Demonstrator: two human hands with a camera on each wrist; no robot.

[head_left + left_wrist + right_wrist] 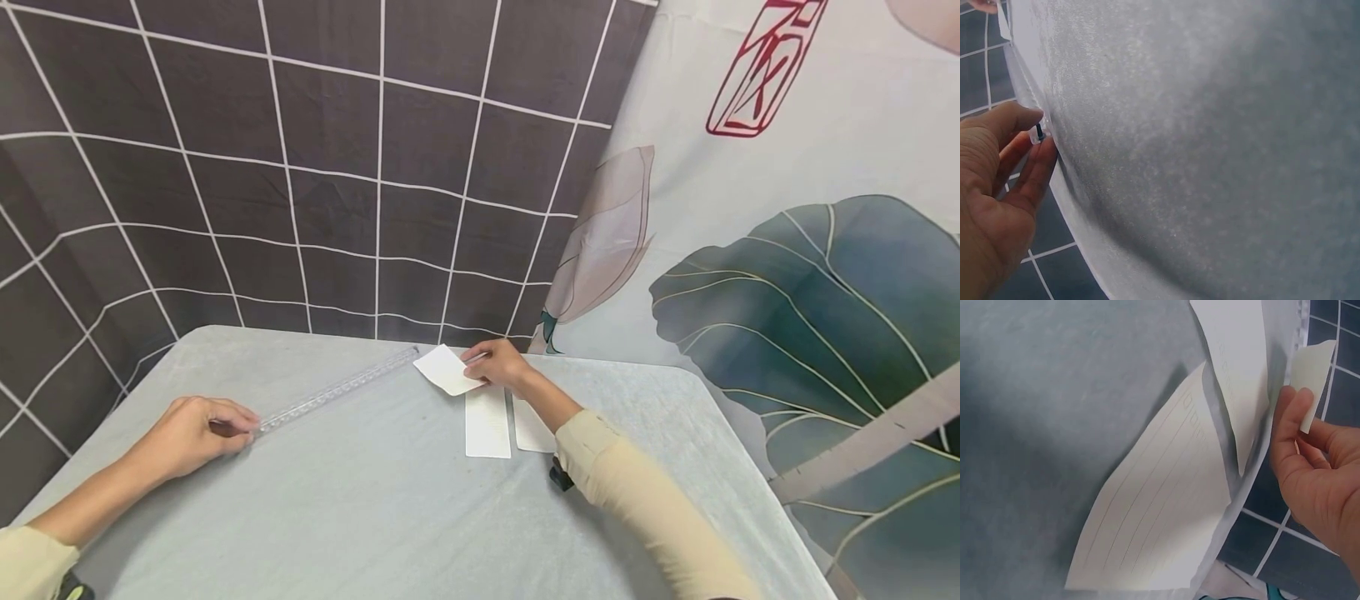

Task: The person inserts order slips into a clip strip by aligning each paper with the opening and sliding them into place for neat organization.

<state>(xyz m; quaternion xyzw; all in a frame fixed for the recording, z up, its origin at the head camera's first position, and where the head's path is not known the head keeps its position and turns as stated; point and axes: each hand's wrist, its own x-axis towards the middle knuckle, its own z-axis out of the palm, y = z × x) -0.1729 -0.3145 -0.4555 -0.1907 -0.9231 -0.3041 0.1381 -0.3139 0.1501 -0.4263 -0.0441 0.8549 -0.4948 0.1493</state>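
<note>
- Cream right sleeve [652,517], nearest the camera, slants over the table [337,525] so that the arm spans to its far side.
- The table, covered in pale cloth, gives everything a broad, flat support.
- Clear strip [337,391] lies diagonally across it, its far end just beside the held paper [447,371].
- Left hand [197,432] pinches the strip's near end between thumb and fingers, which probably steadies it and leaves its length uncovered.
- Right hand [501,365] pinches the held paper at 1 side, presumably to leave most of its face free.
- 2 white papers [487,427] lie side by side with a narrow gap, perhaps so neither covers the other.
- The held paper tilts over the left paper's far end; I cannot tell whether these 2 touch.
</note>
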